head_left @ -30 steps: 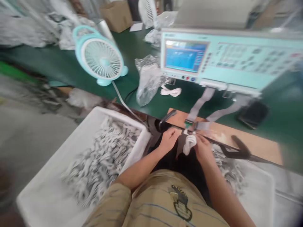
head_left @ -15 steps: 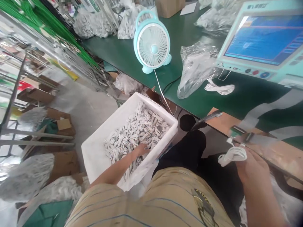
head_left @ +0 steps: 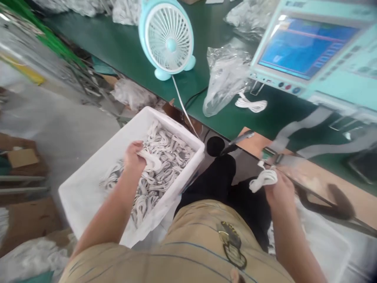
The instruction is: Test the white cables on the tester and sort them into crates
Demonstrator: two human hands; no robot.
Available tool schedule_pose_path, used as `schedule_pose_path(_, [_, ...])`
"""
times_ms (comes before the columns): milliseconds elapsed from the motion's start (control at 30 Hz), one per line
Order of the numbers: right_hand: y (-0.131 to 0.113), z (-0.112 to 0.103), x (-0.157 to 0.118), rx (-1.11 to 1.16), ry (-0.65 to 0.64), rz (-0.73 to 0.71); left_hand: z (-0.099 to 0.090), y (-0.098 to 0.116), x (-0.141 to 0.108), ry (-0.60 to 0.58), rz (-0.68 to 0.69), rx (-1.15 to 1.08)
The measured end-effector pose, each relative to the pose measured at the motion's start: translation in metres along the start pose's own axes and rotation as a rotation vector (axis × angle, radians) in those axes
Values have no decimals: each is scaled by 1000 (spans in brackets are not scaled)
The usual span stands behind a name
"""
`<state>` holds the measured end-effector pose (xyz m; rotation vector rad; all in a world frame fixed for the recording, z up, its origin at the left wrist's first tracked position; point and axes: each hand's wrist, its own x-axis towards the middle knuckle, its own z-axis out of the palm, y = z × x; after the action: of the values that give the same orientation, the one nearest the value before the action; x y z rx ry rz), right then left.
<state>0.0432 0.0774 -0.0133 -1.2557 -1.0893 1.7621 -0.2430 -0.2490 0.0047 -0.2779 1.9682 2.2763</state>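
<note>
My left hand (head_left: 134, 158) is closed on a bundled white cable (head_left: 151, 160), raised just over the pile in a white bin (head_left: 85, 179). Several more coiled cables (head_left: 172, 161) fill the bin's middle and right side. On the other side, my right hand (head_left: 281, 188) grips a second coiled white cable (head_left: 263, 179). Its plug end is close to a small green connector fixture (head_left: 268, 154) at the table's edge; I cannot tell whether they touch.
A light-blue fan (head_left: 169, 39) stands on the green table (head_left: 203, 19). Right of it are a clear plastic bag (head_left: 225, 74), a loose coiled cable (head_left: 251, 104) and a tester with a blue screen (head_left: 306, 47). Another white bin (head_left: 330, 243) is at lower right.
My left hand has come up from the pile and now holds a bundled cable. My right hand still grips its coil near the fixture. The whole view has shifted.
</note>
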Motion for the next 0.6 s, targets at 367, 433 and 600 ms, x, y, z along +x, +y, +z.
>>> schedule_pose_path(367, [-6, 0, -5, 110, -113, 30, 246, -64, -168, -1123, -406, 345])
schedule_pose_path(433, [-4, 3, -7, 139, -130, 11, 261, -77, -180, -1104, -420, 319])
schedule_pose_path(600, [-2, -5, -19, 120, -208, 42, 250, -85, -200, -1011, -424, 264])
